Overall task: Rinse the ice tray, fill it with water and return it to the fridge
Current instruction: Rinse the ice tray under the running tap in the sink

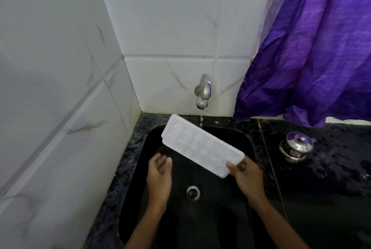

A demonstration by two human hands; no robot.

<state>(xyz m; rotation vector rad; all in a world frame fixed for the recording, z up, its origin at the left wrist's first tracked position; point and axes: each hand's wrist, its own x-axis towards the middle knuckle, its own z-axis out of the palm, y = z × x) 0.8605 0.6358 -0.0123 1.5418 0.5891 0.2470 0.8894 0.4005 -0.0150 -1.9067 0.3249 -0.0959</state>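
Our right hand (246,176) pinches the near end of the ice tray (200,144), which is tilted over the sink (220,218). Our left hand (159,176) hangs open beside it. We should level the tray under the tap's (203,92) thin stream, supporting both ends. We cannot tell whether its cells hold water.

The right hand (246,178), at five o'clock of the ice tray (202,145), is hiding most of its fingers behind the tray's near end. The tray's cells are blurring into pale patches, so what they are holding cannot be told. Both forearms are running off the frame at six o'clock. At three o'clock, the steel pot (297,146) is showing a label too small to read.
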